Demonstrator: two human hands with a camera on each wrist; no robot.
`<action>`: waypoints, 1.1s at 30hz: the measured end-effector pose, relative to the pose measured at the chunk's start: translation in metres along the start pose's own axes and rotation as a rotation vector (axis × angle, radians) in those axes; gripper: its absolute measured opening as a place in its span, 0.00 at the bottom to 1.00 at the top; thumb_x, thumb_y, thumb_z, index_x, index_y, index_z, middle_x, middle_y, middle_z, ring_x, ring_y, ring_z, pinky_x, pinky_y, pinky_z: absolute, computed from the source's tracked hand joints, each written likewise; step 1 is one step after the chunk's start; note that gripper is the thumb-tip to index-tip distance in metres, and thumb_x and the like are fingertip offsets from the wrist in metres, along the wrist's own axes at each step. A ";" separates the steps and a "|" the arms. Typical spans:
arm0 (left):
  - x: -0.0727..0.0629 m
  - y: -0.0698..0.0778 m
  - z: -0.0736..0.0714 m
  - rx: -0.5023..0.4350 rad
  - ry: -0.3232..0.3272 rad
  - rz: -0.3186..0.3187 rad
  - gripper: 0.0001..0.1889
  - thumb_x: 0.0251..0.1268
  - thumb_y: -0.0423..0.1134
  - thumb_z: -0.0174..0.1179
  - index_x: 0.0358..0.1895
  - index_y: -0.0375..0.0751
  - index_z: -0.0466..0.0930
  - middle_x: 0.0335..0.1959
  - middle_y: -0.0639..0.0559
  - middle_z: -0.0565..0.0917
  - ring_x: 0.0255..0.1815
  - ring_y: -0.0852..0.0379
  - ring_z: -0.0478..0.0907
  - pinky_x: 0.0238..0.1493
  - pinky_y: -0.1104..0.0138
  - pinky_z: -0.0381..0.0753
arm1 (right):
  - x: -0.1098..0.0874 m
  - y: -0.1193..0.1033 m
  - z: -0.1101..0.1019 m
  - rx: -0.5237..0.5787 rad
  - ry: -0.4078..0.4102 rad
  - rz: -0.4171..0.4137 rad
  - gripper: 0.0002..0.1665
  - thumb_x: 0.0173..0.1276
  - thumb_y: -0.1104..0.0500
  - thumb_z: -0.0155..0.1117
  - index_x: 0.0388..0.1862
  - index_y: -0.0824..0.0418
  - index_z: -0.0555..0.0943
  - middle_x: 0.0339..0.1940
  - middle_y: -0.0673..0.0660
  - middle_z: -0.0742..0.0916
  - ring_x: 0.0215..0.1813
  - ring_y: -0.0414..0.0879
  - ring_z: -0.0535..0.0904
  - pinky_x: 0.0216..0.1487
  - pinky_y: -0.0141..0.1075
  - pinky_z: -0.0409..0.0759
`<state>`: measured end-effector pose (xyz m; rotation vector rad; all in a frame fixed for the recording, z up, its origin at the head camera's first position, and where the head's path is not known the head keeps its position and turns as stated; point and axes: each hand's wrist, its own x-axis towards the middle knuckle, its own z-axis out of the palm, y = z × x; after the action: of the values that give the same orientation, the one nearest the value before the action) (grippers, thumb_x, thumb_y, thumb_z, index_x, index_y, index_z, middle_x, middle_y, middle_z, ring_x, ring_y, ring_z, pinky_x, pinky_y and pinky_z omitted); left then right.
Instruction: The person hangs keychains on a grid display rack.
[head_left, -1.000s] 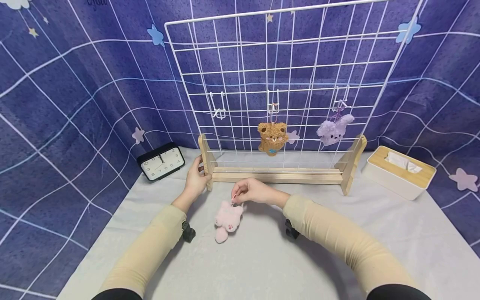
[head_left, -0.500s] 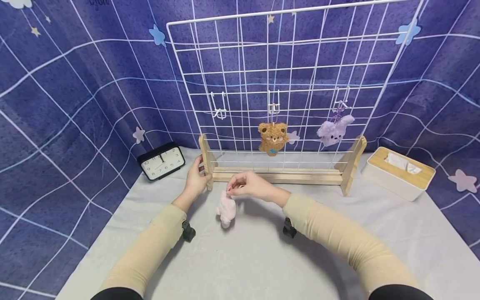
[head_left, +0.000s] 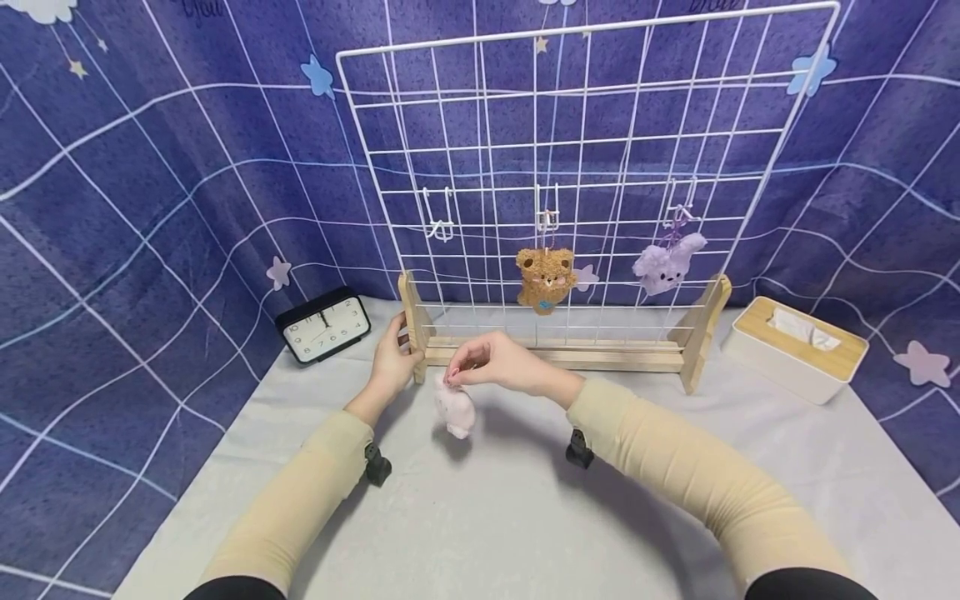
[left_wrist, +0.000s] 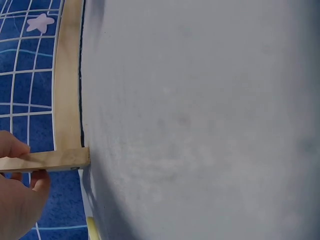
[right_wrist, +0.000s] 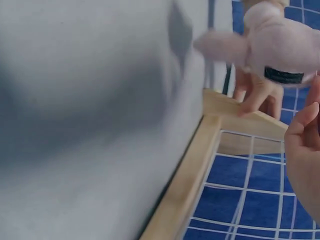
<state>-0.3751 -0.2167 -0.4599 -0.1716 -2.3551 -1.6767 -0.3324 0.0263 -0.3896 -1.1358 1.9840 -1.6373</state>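
My right hand (head_left: pixel 498 364) pinches a pink plush keychain (head_left: pixel 455 411) at its top, and the toy dangles over the cloth with a shadow beneath. In the right wrist view the plush (right_wrist: pixel 282 45) hangs blurred, with a dark label and a tail. My left hand (head_left: pixel 393 358) grips the left wooden end support (head_left: pixel 412 321) of a white wire grid rack (head_left: pixel 587 31); thumb and fingers lie on either side of the wood in the left wrist view. On the grid, a white hook (head_left: pixel 441 229) at left carries nothing. A brown bear plush (head_left: pixel 546 281) and a purple plush (head_left: pixel 667 265) hang from hooks farther right.
A black-framed alarm clock (head_left: pixel 324 325) stands left of the rack. To its right sits a tissue box (head_left: pixel 798 350) with a wooden lid. Pale cloth (head_left: pixel 480 525) covers the table, and a blue patterned curtain (head_left: pixel 187 167) hangs behind.
My right hand has lifted the pink plush off the cloth, moving up and slightly left toward the rack; the toy has turned. My left hand stays on the wooden support.
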 end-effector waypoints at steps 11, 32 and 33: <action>-0.001 0.002 0.000 0.009 0.010 -0.021 0.45 0.52 0.13 0.54 0.78 0.39 0.60 0.76 0.38 0.63 0.70 0.35 0.69 0.69 0.50 0.75 | 0.013 -0.031 -0.005 0.030 0.158 -0.097 0.07 0.64 0.74 0.68 0.41 0.75 0.84 0.35 0.58 0.90 0.38 0.42 0.85 0.43 0.34 0.88; -0.002 0.004 0.000 0.037 0.001 -0.037 0.45 0.54 0.14 0.56 0.79 0.41 0.58 0.77 0.37 0.62 0.70 0.34 0.68 0.69 0.49 0.75 | 0.048 -0.078 -0.017 0.151 0.438 -0.119 0.09 0.66 0.69 0.71 0.44 0.71 0.87 0.42 0.59 0.91 0.42 0.46 0.86 0.47 0.36 0.88; -0.002 0.003 -0.001 0.041 0.001 -0.037 0.45 0.54 0.14 0.56 0.79 0.40 0.58 0.77 0.37 0.62 0.70 0.34 0.67 0.70 0.49 0.75 | 0.050 -0.080 -0.017 0.157 0.449 -0.123 0.09 0.66 0.69 0.71 0.44 0.71 0.87 0.43 0.59 0.91 0.43 0.46 0.86 0.48 0.36 0.88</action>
<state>-0.3722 -0.2160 -0.4571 -0.1204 -2.4038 -1.6434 -0.3463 -0.0009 -0.2993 -0.9060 2.0186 -2.2292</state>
